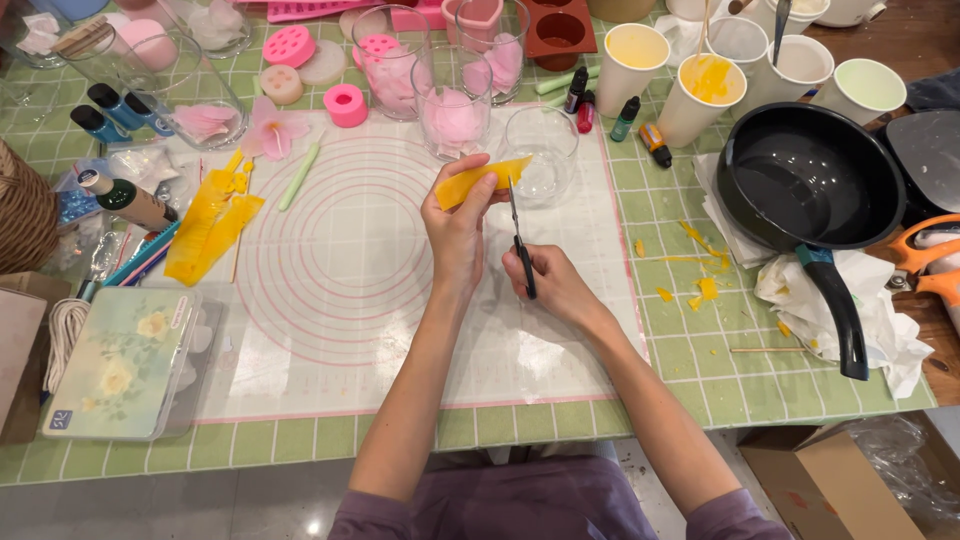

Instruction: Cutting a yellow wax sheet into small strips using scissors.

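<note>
- left hand [458,232] has its fingertips pinched on a yellow sheet [480,181], thin and waxy looking, held up over the mat [330,290] a bit back of centre
- right hand [553,285] is curled tight round the handles of small black scissors [518,238], blades pointing up and touching the sheet's lower edge; can't tell how far the blades are apart, they're too thin to read
- the finger loops are mostly buried under the right fingers, so the grip itself is hard to make out
- mat is translucent white silicone with pink rings printed on it, lying on a green checked cloth [700,360]
- just behind the sheet there's a clear round glass bowl [541,150], partly hidden by the sheet and scissor tips
- more yellow strips [210,225] piled at the mat's left edge, little yellow scraps [700,285] on the cloth to the right
- black pan [810,180] on crumpled white paper, smooth and glossy inside, long handle pointing toward the viewer
- paper cups [700,95] behind it, a couple with yellow stuff inside, back row cut off by the top edge
- orange scissors [925,255] cut off at the right edge
- pink moulds [345,105] and tall glasses along the back, glass contents are blurry pink
</note>
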